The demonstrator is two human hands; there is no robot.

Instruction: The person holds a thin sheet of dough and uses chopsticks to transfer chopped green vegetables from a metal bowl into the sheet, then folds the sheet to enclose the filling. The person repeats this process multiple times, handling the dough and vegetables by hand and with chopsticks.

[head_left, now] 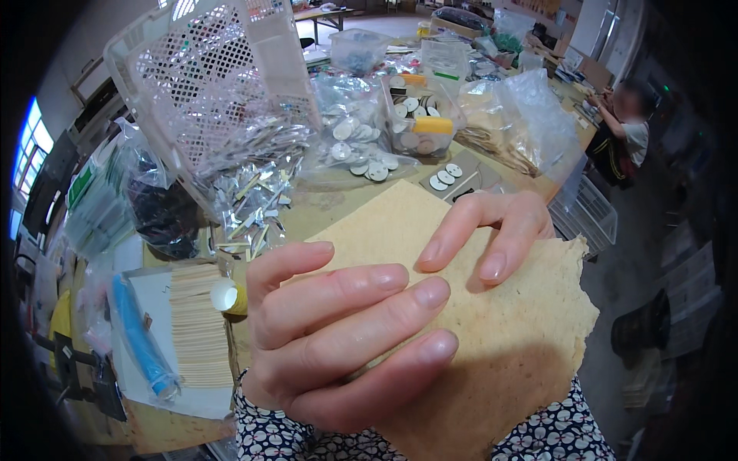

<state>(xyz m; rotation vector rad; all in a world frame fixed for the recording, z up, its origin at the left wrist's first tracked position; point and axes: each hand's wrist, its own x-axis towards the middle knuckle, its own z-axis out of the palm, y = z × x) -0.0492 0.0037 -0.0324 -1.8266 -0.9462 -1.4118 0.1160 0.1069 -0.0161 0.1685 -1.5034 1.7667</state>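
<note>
In front of me I hold up a tan sheet of thick, paper-like material with a ragged right edge. My left hand grips it from the left, its fingers stretched across the front face. The left thumb is hidden. My right hand reaches over the top edge, with two fingertips pressing on the face and the rest of the hand behind the sheet. Just beyond lie a few round white discs on a grey-brown card.
A white perforated basket tips over shiny small packets. Behind the discs stands a clear box with more discs. At left lie a tan stack, a blue roll and a yellow tube. A person sits far right.
</note>
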